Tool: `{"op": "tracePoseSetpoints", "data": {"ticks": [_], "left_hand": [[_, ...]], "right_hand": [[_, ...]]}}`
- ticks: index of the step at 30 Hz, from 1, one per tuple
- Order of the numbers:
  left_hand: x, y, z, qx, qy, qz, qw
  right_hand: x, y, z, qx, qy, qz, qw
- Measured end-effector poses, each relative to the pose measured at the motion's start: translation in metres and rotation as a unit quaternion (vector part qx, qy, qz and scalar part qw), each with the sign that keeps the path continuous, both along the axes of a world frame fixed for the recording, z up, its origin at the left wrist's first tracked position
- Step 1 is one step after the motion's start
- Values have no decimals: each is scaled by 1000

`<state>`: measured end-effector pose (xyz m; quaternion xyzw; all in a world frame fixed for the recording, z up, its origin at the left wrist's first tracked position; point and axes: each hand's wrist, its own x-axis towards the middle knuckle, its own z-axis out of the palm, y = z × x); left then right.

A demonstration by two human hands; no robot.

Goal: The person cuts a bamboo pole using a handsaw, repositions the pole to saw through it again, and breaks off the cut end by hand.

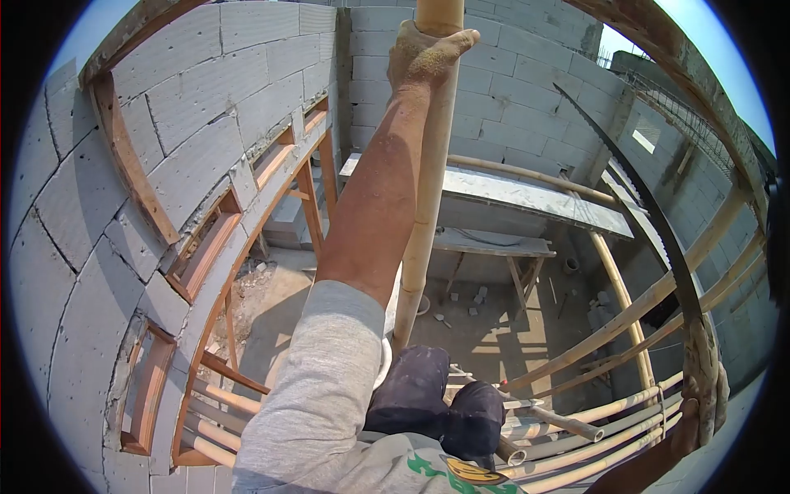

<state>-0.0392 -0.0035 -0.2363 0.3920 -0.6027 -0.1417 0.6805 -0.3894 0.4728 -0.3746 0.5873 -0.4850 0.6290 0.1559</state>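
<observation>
My left hand point(428, 56), dusted with something like sawdust, is raised at the top centre and closed round an upright bamboo pole point(420, 214). The pole runs down past my forearm to beside my knees. At the lower right, my right hand point(691, 424) grips a hand saw by its worn wooden handle point(701, 362). The dark saw blade point(638, 181) points up and away, its toothed edge facing right, apart from the upright pole. Part of the right hand's fingers is hidden behind the handle.
A block wall point(173, 107) with wooden frames stands at the left. Several bamboo poles point(592, 461) lie below me at the right, others slanting upward. A plank platform point(535, 202) and a wooden bench point(494, 241) stand beyond. The concrete floor point(485, 337) lies well below, with scattered rubble.
</observation>
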Motion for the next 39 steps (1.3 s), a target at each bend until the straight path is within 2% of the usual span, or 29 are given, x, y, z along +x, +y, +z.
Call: {"op": "tracePoseSetpoints", "data": {"ticks": [1, 5, 7, 8, 10, 11, 12, 13, 15, 18, 20, 22, 24, 25, 28, 29, 36, 37, 39], "left_hand": [[-3, 0, 2, 14, -6, 35, 999], [-23, -3, 6, 54, -13, 95, 994], [-30, -16, 6, 78, -12, 83, 993], [-33, -20, 7, 84, -18, 70, 994], [-40, -30, 7, 104, -32, 45, 993], [-43, -41, 8, 69, -23, 24, 997], [-44, -51, 5, 41, -18, -1, 999], [-47, -55, -2, 20, -16, -32, 999], [-45, -33, 7, 93, -18, -165, 982], [-32, -37, 3, 157, 21, -273, 949], [-20, -41, -8, 192, 59, -292, 935], [-15, -43, -17, 226, 96, -295, 924], [-16, -43, -24, 251, 127, -292, 914], [-19, -44, -25, 261, 140, -290, 910], [-27, -44, -26, 288, 165, -284, 900], [-26, -44, -29, 296, 175, -279, 897], [-35, -41, -31, 317, 212, -260, 887], [-37, -42, -30, 316, 217, -256, 888], [-40, -42, -30, 316, 224, -248, 888]], "right_hand": [[10, -7, -3, 0, 20, -20, 1000], [16, -17, 13, 145, 132, -116, 974], [31, -33, 18, 164, 70, -127, 976], [27, -39, 21, 206, 79, -104, 970], [23, -59, 14, 188, 45, -54, 980], [31, -72, 20, 216, -38, -31, 975], [42, -84, 26, 247, -128, -15, 961], [37, -96, 23, 285, -161, -14, 945], [42, -112, 8, 350, -254, 6, 902], [63, -131, -14, 370, -277, -25, 887], [76, -128, -27, 450, -313, -45, 835], [82, -114, -43, 566, -357, -63, 740], [107, -105, -30, 583, -359, -92, 723], [111, -93, -46, 587, -393, -69, 705], [140, -77, -28, 581, -480, -21, 657], [142, -70, -25, 596, -470, 6, 651], [139, -40, 35, 639, -396, -23, 659], [130, -26, 24, 649, -371, -37, 663], [107, -20, 36, 686, -334, -45, 645]]}}
